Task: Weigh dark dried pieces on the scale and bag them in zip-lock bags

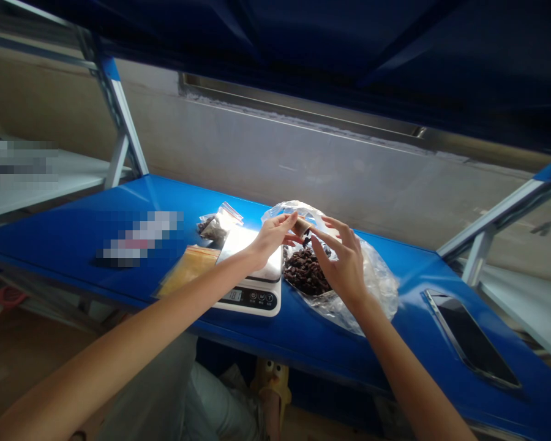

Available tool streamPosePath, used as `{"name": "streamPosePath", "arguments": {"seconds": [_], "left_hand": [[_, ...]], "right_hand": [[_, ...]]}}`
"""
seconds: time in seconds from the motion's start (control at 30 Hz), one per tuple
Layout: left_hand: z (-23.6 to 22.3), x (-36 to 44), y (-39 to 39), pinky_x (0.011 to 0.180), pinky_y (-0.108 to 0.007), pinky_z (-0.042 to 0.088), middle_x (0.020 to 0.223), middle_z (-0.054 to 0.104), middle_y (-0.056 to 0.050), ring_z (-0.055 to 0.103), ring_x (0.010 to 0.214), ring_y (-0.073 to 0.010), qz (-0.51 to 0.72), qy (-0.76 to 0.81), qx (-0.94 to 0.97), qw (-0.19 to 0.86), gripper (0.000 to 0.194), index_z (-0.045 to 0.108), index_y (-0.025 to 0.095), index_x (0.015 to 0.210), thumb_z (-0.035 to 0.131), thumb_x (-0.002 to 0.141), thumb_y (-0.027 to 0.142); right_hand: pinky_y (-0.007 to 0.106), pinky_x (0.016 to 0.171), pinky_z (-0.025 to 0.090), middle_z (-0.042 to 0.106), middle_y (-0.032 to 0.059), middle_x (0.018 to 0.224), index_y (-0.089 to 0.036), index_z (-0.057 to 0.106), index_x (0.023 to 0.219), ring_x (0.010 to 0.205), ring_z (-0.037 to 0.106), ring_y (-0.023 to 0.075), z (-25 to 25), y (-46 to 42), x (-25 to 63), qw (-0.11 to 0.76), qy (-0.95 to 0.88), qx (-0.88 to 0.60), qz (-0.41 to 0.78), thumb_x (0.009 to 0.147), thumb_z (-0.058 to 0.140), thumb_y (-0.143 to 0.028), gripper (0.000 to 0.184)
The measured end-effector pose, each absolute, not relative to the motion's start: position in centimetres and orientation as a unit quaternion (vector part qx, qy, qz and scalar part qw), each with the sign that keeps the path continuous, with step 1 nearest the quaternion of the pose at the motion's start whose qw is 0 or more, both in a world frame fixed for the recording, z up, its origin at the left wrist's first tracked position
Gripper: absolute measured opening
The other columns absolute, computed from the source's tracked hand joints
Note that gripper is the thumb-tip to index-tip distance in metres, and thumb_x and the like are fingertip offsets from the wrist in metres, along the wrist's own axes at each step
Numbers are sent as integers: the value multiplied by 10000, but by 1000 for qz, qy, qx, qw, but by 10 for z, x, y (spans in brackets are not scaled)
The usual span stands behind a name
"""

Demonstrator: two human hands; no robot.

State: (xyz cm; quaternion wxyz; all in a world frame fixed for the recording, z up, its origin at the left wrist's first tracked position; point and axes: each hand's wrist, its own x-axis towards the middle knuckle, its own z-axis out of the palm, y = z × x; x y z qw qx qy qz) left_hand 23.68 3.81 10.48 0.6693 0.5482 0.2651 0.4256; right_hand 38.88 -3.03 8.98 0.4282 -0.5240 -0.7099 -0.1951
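Observation:
My left hand (275, 237) grips a small tan pouch or cup (302, 226), whose exact kind I cannot make out. It tilts with its open end toward the lower right, and a few dark dried pieces (307, 239) show at that mouth. The thumb and forefinger of my right hand (342, 257) are close together at these pieces; the other fingers spread out. Below lies an open clear plastic bag (376, 275) with a heap of dark dried pieces (305, 272). Under my left wrist stands a white digital scale (269, 303) with a lit display, partly hidden by my arm.
Left of the scale lie yellowish zip bags (188, 269); behind them are small filled zip bags (218, 223). A phone (472, 340) rests at the right of the blue table (165, 196). A blurred-out item (140, 239) lies left. A blue shelf (303, 55) overhangs the table.

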Motion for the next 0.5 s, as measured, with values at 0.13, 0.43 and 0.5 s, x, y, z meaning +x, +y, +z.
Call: {"name": "streamPosePath", "arguments": {"seconds": [0.13, 0.43, 0.5], "left_hand": [[104, 235, 38, 700, -279, 479, 786, 642, -57, 600, 654, -112, 399, 251, 563, 678, 430, 646, 115, 823, 560, 832, 536], [97, 240, 37, 761, -308, 499, 825, 639, -54, 612, 765, -133, 418, 269, 560, 663, 333, 641, 116, 948, 597, 841, 428], [94, 241, 36, 763, -302, 504, 797, 632, -41, 607, 768, -129, 418, 266, 559, 665, 332, 635, 119, 934, 592, 843, 436]], "right_hand": [[475, 913, 448, 564, 103, 1296, -283, 644, 1149, 1131, 562, 268, 92, -35, 386, 406, -723, -532, -172, 926, 489, -328, 275], [488, 888, 467, 611, 94, 1208, -277, 661, 1028, 1102, 566, 289, 82, -25, 391, 394, -725, -541, -163, 855, 606, -416, 229], [483, 881, 471, 624, 87, 1177, -277, 668, 987, 1080, 576, 286, 81, -24, 392, 394, -726, -538, -167, 845, 616, -434, 218]]}}
